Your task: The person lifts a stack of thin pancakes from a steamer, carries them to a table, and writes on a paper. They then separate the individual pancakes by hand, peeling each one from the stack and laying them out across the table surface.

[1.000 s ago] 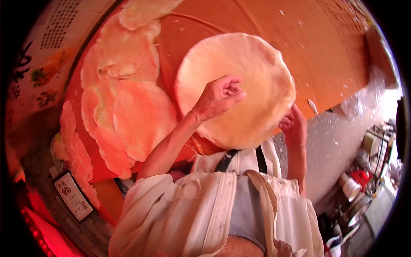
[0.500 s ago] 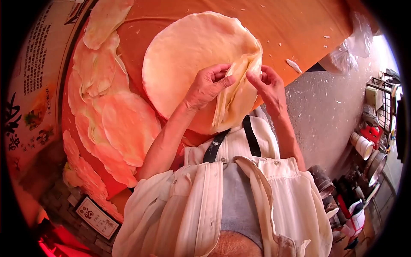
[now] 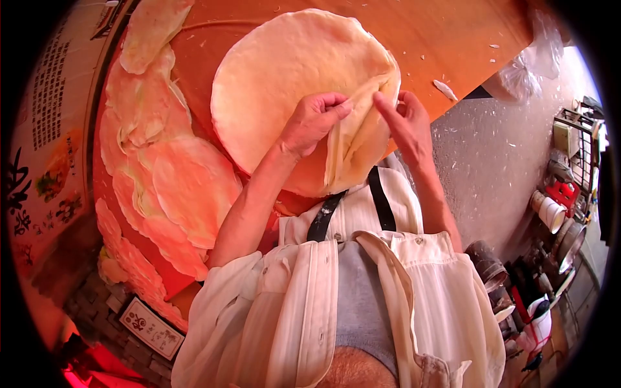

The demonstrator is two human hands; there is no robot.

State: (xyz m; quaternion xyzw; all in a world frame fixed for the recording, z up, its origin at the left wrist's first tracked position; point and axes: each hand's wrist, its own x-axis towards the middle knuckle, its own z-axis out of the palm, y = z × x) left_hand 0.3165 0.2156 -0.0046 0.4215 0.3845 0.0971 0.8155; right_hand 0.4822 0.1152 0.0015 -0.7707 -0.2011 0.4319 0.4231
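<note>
A stack of thin, pale round flatbreads (image 3: 272, 84) lies on the orange cloth in front of me. Along its right side the upper sheet is lifted and folded into a long crease (image 3: 359, 139). The thumb and fingertips of my left hand (image 3: 317, 119) are pinched together on the edge of that fold. My right hand (image 3: 406, 123) is at the stack's right rim, its thumb apart from its fingers and the thumb tip close to the sheet. Whether the thumb touches the sheet is hard to see.
More thin flatbreads (image 3: 187, 181) overlap in a long row on the left. Small dough scraps (image 3: 445, 89) dot the orange tablecloth (image 3: 453, 39). A clear plastic bag (image 3: 524, 74) hangs at the right corner. Buckets and pans (image 3: 569, 246) stand on the floor at right.
My right thumb and fingers have spread apart at the rim. My left hand has shifted slightly left and still pinches the fold. The lifted sheet lies somewhat flatter.
</note>
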